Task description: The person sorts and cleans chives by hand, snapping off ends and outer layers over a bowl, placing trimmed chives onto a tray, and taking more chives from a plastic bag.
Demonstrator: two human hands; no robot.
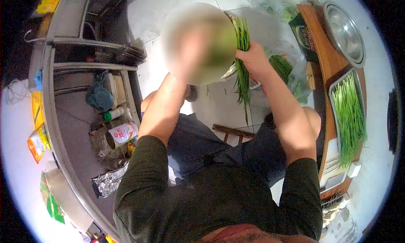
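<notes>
My right hand is closed around a bunch of long green garlic chives, whose ends stick out above and below the fist. Beside it, on the left, my left hand is hidden in a round blurred patch, so its fingers and anything in them cannot be made out. Something green shows faintly in that blur. To the right of my right hand, another bundle of green stalks lies low down, near clear plastic bags.
On the right, a wooden table holds a steel bowl and a tray of green stalks. A metal shelf with a tin and a blue cloth stands left. A wooden stool is between my legs.
</notes>
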